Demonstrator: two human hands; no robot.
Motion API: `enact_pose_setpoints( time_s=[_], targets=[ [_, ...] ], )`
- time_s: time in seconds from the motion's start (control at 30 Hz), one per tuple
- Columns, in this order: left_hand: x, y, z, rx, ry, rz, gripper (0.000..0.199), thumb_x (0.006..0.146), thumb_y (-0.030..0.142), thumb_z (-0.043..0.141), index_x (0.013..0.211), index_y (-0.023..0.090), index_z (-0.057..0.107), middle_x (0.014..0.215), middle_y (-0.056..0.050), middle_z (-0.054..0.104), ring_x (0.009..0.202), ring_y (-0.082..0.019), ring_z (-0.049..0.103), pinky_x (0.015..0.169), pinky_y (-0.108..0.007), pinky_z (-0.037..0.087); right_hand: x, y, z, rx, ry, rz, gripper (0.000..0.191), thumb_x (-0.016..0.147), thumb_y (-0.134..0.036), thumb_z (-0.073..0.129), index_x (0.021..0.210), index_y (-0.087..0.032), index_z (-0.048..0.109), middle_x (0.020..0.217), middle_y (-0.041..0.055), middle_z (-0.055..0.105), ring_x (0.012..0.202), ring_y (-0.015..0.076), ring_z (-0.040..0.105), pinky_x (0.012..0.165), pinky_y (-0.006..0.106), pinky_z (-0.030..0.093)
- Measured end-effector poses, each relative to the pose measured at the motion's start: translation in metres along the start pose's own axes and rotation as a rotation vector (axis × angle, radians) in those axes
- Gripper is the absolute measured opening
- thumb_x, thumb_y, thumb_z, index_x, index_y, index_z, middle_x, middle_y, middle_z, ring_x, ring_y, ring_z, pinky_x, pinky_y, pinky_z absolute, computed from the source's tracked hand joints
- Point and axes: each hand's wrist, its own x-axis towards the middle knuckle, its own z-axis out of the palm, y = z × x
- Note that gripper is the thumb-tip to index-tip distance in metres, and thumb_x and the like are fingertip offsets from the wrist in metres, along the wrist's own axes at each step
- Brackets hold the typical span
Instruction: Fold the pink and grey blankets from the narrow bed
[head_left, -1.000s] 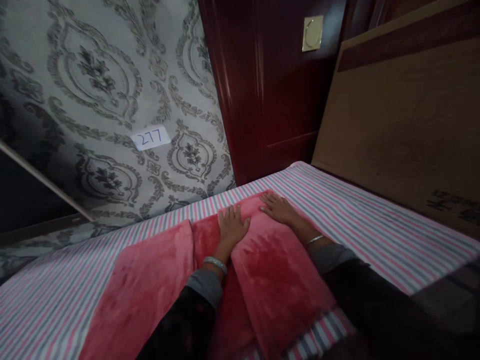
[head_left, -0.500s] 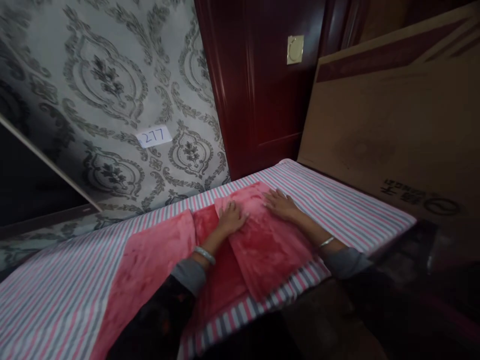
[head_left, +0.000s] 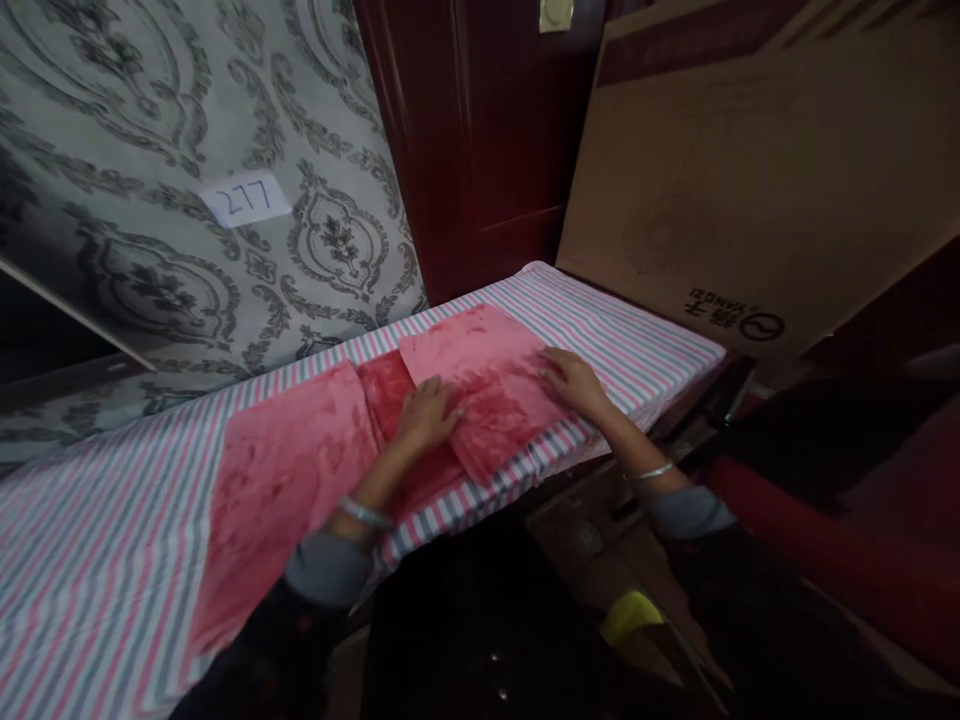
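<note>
A pink-red plush cloth (head_left: 289, 450) lies on a striped sheet, its left and right parts folded inward over a darker red middle strip. My left hand (head_left: 429, 415) rests at the inner edge of the right folded flap (head_left: 480, 350), fingers apart and slightly bent. At that flap's right edge is my right hand (head_left: 576, 385), its fingers pointing left over the cloth and loosely curved, with the thumb apart. Neither hand shows anything held. Each wrist wears a silver bangle.
The striped sheet (head_left: 105, 530) covers a long table or bed against a patterned wall. A paper marked 277 (head_left: 246, 199) is on the wall. Behind stands a dark red door or panel (head_left: 487, 150), and a large cardboard box (head_left: 697, 180) leans at the right. Something yellow (head_left: 631, 615) lies below.
My left hand has slid toward me along the flap's inner edge. My right hand has moved from the flap's far part to its right edge. The view has tilted down.
</note>
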Motion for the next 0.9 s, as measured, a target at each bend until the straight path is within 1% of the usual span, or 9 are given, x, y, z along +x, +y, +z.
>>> enact_pose_setpoints(
  time_s=[0.1, 0.17, 0.27, 0.4, 0.5, 0.6, 0.7, 0.8, 0.9],
  targets=[
    [-0.051, 0.011, 0.011, -0.141, 0.185, -0.036, 0.048, 0.095, 0.040, 0.054, 0.138, 0.018, 0.061, 0.122, -0.015, 0.069, 0.116, -0.029, 0.062, 0.105, -0.044, 0.046, -0.035, 0.005, -0.008, 0.096, 0.098, -0.014, 0.045, 0.096, -0.036, 0.044, 0.130, -0.017, 0.069, 0.132, 0.0112, 0.067, 0.125, 0.0283, 0.059, 0.110, 0.046, 0.045],
    [-0.076, 0.019, 0.022, -0.291, 0.217, -0.089, 0.048, 0.093, 0.040, 0.057, 0.135, 0.017, 0.063, 0.110, -0.012, 0.072, 0.105, -0.027, 0.064, 0.099, -0.042, 0.049, -0.053, 0.006, -0.011, 0.126, 0.109, -0.043, 0.043, 0.096, -0.035, 0.044, 0.124, -0.019, 0.072, 0.128, 0.0102, 0.069, 0.123, 0.0282, 0.060, 0.109, 0.048, 0.046],
    [-0.090, 0.030, 0.037, -0.562, 0.221, -0.163, 0.052, 0.087, 0.035, 0.064, 0.136, 0.017, 0.062, 0.093, -0.006, 0.072, 0.088, -0.022, 0.064, 0.086, -0.036, 0.051, -0.066, 0.005, -0.014, 0.132, 0.081, -0.066, 0.041, 0.097, -0.036, 0.044, 0.121, -0.022, 0.074, 0.128, 0.0092, 0.069, 0.124, 0.0280, 0.059, 0.110, 0.050, 0.045],
    [-0.083, 0.039, 0.046, -0.883, 0.275, -0.277, 0.059, 0.075, 0.030, 0.073, 0.132, 0.019, 0.065, 0.076, 0.002, 0.064, 0.073, -0.016, 0.057, 0.074, -0.029, 0.048, -0.067, 0.007, -0.016, 0.105, 0.056, -0.080, 0.039, 0.095, -0.034, 0.045, 0.117, -0.022, 0.076, 0.127, 0.0104, 0.070, 0.123, 0.0285, 0.060, 0.110, 0.050, 0.045],
    [-0.077, 0.045, 0.047, -1.109, 0.281, -0.347, 0.055, 0.070, 0.029, 0.073, 0.123, 0.017, 0.069, 0.067, 0.006, 0.054, 0.064, -0.012, 0.052, 0.066, -0.026, 0.045, -0.066, 0.008, -0.015, 0.066, 0.035, -0.116, 0.039, 0.095, -0.032, 0.046, 0.118, -0.021, 0.075, 0.128, 0.0111, 0.069, 0.124, 0.0291, 0.060, 0.110, 0.052, 0.044],
    [-0.073, 0.049, 0.040, -1.347, 0.259, -0.408, 0.052, 0.066, 0.029, 0.073, 0.117, 0.017, 0.071, 0.066, 0.007, 0.053, 0.061, -0.010, 0.052, 0.062, -0.024, 0.044, -0.065, 0.008, -0.014, 0.041, 0.003, -0.129, 0.039, 0.094, -0.031, 0.048, 0.121, -0.023, 0.075, 0.128, 0.0107, 0.069, 0.125, 0.0300, 0.059, 0.111, 0.054, 0.042],
    [-0.065, 0.048, 0.023, -1.518, 0.198, -0.422, 0.049, 0.060, 0.027, 0.074, 0.108, 0.017, 0.074, 0.068, 0.005, 0.058, 0.059, -0.010, 0.053, 0.060, -0.023, 0.043, -0.062, 0.009, -0.015, 0.033, -0.007, -0.145, 0.039, 0.095, -0.032, 0.049, 0.123, -0.022, 0.074, 0.129, 0.0112, 0.069, 0.125, 0.0301, 0.060, 0.111, 0.053, 0.043],
    [-0.053, 0.045, 0.004, -1.560, 0.207, -0.385, 0.040, 0.059, 0.028, 0.073, 0.098, 0.016, 0.075, 0.069, 0.003, 0.062, 0.060, -0.010, 0.053, 0.061, -0.023, 0.043, -0.058, 0.010, -0.019, 0.036, -0.015, -0.182, 0.040, 0.094, -0.034, 0.051, 0.125, -0.020, 0.072, 0.130, 0.0122, 0.068, 0.125, 0.0301, 0.060, 0.110, 0.051, 0.043],
    [-0.041, 0.045, -0.008, -1.326, 0.314, -0.300, 0.025, 0.066, 0.029, 0.070, 0.089, 0.017, 0.074, 0.071, 0.002, 0.064, 0.065, -0.012, 0.055, 0.066, -0.024, 0.046, -0.053, 0.011, -0.023, 0.063, -0.042, -0.222, 0.041, 0.093, -0.034, 0.052, 0.125, -0.018, 0.072, 0.127, 0.0127, 0.070, 0.122, 0.0295, 0.062, 0.109, 0.049, 0.045]
  ],
)
